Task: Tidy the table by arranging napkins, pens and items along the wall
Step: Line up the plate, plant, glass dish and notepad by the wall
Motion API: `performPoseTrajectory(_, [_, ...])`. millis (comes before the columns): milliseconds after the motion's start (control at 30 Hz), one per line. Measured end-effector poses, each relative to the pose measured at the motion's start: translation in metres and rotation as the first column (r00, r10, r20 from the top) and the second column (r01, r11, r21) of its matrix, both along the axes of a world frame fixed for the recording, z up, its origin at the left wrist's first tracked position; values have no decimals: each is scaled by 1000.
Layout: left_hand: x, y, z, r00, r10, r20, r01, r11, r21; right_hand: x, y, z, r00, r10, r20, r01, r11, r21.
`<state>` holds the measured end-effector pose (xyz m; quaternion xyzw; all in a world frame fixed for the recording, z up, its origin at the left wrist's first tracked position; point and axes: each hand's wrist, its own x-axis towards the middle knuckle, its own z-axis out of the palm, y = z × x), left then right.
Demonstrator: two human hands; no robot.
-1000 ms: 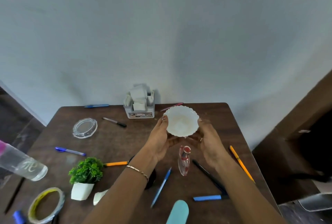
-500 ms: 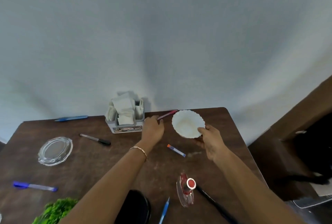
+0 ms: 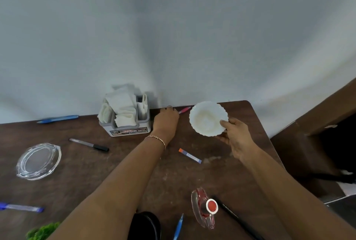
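Napkin holder (image 3: pixel 127 122) and pink pen (image 3: pixel 184 109) crowd the wall (image 3: pixel 173 37).

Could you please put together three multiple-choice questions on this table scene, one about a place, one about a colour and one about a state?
1. Where does the napkin holder stand?
A) on a chair
B) on the floor
C) against the wall, just left of the left hand

2. What colour is the cap of the glass bottle?
A) green
B) red
C) yellow

3. In what state is the white bowl?
A) gripped by the right hand, tilted
B) lying upside down
C) broken in pieces

Answers:
1 C: the napkin holder sits at the table's far edge by the wall, with the left hand beside it.
2 B: the round cap facing the camera is plainly red.
3 A: the right hand's thumb lies over the bowl's rim and its inside faces the camera.
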<state>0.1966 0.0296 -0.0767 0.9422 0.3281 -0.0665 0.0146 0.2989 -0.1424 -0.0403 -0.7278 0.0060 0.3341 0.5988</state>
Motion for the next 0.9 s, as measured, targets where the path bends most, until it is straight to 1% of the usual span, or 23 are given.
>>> performPoseTrajectory(67, [-2, -2, 4, 1000, -9, 0, 9, 1000, -29, 3, 2, 2, 1000, -5, -4, 5, 1000, 7])
performPoseTrajectory(167, [-16, -7, 8, 1000, 25, 17, -24, 998, -65, 2, 8, 5, 1000, -11, -15, 11, 1000, 20])
performPoseTrajectory(400, [-80, -22, 4, 987, 127, 99, -111, 981, -160, -13, 30, 1, 999, -34, -22, 34, 999, 10])
performPoseTrajectory(600, [-140, -15, 3, 975, 187, 119, -146, 946, -291, -30, 66, -2, 998, 35, -57, -35, 999, 0])
performPoseTrajectory(800, [-170, -10, -2, 965, 226, 135, -163, 915, -369, -35, 94, -21, 997, 35, -63, -40, 996, -83])
performPoseTrajectory(900, [-173, -5, -4, 951, 248, 186, -156, 902, -403, -33, 104, -27, 999, 30, -40, -34, 992, -119])
